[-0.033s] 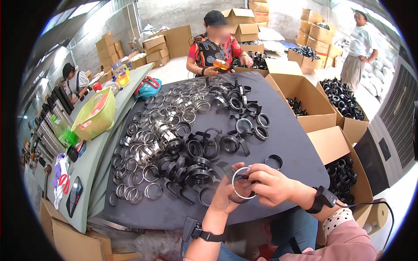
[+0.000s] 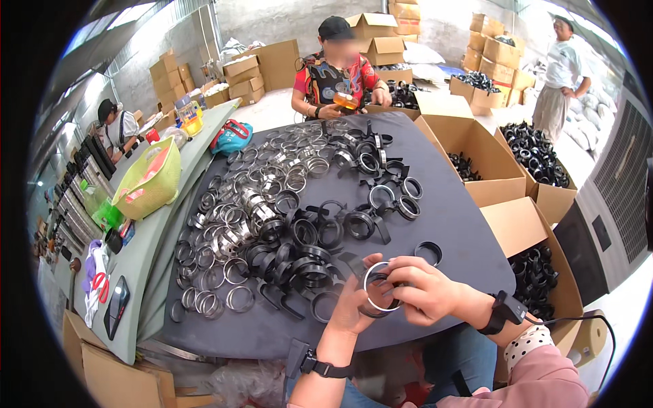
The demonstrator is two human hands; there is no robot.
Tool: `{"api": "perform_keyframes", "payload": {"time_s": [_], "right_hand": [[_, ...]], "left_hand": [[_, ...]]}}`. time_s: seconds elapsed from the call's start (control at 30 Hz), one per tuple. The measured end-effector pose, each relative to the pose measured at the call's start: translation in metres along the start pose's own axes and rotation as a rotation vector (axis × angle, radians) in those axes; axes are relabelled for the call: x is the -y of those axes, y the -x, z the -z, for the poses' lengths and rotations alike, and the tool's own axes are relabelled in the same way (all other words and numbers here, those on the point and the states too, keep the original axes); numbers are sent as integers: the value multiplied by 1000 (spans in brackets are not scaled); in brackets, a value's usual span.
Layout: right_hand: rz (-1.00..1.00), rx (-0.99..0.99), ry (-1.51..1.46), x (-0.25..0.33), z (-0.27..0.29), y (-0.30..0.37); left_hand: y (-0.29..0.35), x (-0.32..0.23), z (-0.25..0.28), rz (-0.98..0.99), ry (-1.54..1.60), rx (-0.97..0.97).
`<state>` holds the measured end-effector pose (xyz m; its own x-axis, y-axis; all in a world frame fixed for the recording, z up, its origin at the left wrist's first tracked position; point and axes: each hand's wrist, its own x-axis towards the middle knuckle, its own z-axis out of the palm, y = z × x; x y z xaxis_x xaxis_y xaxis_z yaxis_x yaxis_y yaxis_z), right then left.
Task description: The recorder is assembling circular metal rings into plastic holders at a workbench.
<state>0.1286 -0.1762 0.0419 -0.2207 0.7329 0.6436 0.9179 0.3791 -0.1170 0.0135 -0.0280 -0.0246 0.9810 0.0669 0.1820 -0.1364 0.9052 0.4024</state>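
Left hand point(image 2: 354, 302) and right hand point(image 2: 418, 289) both grip a metal ring point(image 2: 376, 285) seated on a black clamp point(image 2: 381, 309), above the worktop point(image 2: 456, 231) near edge. Risk: uneven finger pressure may let the ring slip off.

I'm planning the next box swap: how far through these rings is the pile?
Done: black assembled rings fill the open cardboard box at the right. In hand: the left hand and right hand hold a silver metal ring against a black ring. Left: a large heap of silver rings and black rings covers the dark table.
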Motion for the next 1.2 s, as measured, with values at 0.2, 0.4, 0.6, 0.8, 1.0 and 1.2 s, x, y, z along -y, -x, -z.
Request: {"api": "perform_keyframes", "payload": {"time_s": [0.2,0.4,0.6,0.8,1.0,1.2], "right_hand": [[-649,-127,-483,13,-3,-5],[-868,-169,-1216,-7,-22,10],[-524,-190,321,20,-24,-6],[-481,-221,563,31,-31,-30],[-514,-170,415,28,-34,-28],[-675,-192,-100,25,-73,-10]], "left_hand": [[-7,5,-14,-349,-770,-241],[-5,8,-10,-413,-1083,-185],[-12,0,-1,-371,-87,-359],[-15,0,2,-364,52,-422],[-12,-3,1,-355,111,-390],[-10,13,7,-403,-59,-358]]}}
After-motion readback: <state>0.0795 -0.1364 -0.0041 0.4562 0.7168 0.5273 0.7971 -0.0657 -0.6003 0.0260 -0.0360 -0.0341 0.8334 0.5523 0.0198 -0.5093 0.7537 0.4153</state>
